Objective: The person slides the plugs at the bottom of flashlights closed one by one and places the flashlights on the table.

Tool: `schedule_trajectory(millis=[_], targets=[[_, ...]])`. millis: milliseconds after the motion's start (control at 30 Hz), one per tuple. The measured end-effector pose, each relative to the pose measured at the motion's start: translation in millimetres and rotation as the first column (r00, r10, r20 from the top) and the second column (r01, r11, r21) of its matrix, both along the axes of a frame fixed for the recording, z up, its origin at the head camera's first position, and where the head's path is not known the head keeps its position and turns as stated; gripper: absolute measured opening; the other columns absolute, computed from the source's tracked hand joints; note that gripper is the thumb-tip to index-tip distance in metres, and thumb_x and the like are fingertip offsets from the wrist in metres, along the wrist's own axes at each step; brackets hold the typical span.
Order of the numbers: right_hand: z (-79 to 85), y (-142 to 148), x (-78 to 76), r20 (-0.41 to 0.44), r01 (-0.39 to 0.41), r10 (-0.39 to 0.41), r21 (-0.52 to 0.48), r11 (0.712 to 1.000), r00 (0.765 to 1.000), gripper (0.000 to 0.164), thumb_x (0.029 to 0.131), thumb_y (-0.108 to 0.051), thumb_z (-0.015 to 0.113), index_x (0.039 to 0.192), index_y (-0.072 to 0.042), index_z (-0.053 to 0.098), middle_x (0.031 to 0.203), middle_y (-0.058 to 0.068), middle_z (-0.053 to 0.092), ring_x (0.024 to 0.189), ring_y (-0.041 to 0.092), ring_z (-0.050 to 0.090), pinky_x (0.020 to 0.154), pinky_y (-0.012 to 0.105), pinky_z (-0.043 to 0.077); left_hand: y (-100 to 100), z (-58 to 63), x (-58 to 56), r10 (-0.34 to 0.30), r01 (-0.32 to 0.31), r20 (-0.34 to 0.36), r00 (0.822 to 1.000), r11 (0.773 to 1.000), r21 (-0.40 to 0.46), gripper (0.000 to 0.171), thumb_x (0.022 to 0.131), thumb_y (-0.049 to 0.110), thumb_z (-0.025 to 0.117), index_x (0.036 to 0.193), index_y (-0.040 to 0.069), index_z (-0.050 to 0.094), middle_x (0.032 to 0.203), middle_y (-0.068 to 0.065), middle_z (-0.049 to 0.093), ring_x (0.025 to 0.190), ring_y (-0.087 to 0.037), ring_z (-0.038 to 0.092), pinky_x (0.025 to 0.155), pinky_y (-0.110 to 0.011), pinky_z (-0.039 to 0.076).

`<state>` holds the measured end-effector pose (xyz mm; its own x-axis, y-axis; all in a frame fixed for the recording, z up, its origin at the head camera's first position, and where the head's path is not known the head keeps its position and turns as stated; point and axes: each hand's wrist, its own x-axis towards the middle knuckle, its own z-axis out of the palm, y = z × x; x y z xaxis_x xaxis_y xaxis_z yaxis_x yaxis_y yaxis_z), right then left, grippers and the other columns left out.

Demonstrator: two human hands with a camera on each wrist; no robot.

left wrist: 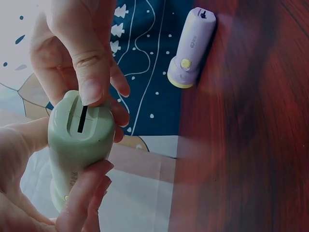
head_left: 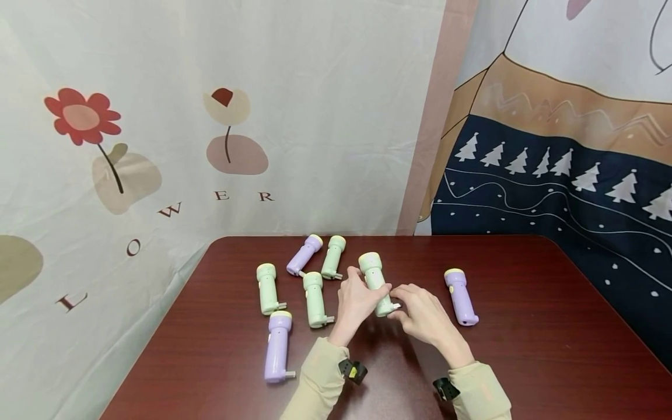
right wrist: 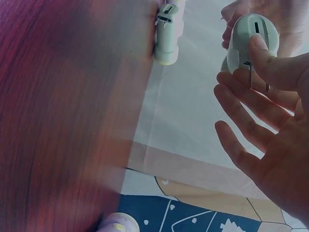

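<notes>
A light green flashlight (head_left: 374,277) with folding plug prongs (right wrist: 250,78) at its base is held up, head away from the person, in my left hand (head_left: 357,300). The left thumb and fingers grip it round the body. Beside the base is my right hand (head_left: 422,315), its thumb (right wrist: 260,46) pressing the end face near a dark slot. The other right fingers (right wrist: 246,116) are spread loosely beyond the prongs, which stick out sideways between thumb and fingers. The far side of the body is hidden behind the hands.
A purple flashlight (head_left: 462,297) lies to the right. On the left lie green flashlights, one (head_left: 315,300) nearest the left hand, and purple ones, one (head_left: 278,347) near the front; these have prongs sticking out. The brown table (head_left: 525,361) ends at a printed curtain (head_left: 336,116).
</notes>
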<state>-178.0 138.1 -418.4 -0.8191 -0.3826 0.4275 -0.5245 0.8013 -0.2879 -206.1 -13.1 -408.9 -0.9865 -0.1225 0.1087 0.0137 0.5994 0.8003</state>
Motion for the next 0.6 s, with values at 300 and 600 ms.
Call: schedule_trajectory(millis=[300,600], targets=[[-0.5,1.2,-0.4,-0.052,0.005,-0.004,0.013,1.0,0.999,0.028,0.067,-0.016,0.083,0.091,-0.012,0.068,0.085,-0.002,0.067,0.072,0.01,0.057,0.06,0.026,0.047,1.5,0.6,1.2,0.005,-0.005,0.01,1.0,1.0,0.001,0.059,0.067,0.041,0.079,0.105,0.005,0.051,0.077,-0.005,0.06,0.066,-0.019,0.057,0.057,-0.028,0.042],[-0.3,1.8,-0.3,-0.068,0.009,-0.008,0.009,1.0,0.998,0.03,0.065,-0.017,0.084,0.09,-0.011,0.068,0.085,-0.002,0.068,0.073,0.012,0.059,0.061,0.028,0.048,3.6,0.4,1.8,0.005,-0.005,0.008,1.0,1.0,0.019,0.059,0.067,0.039,0.079,0.105,0.005,0.05,0.081,-0.007,0.063,0.068,-0.02,0.059,0.059,-0.028,0.042]])
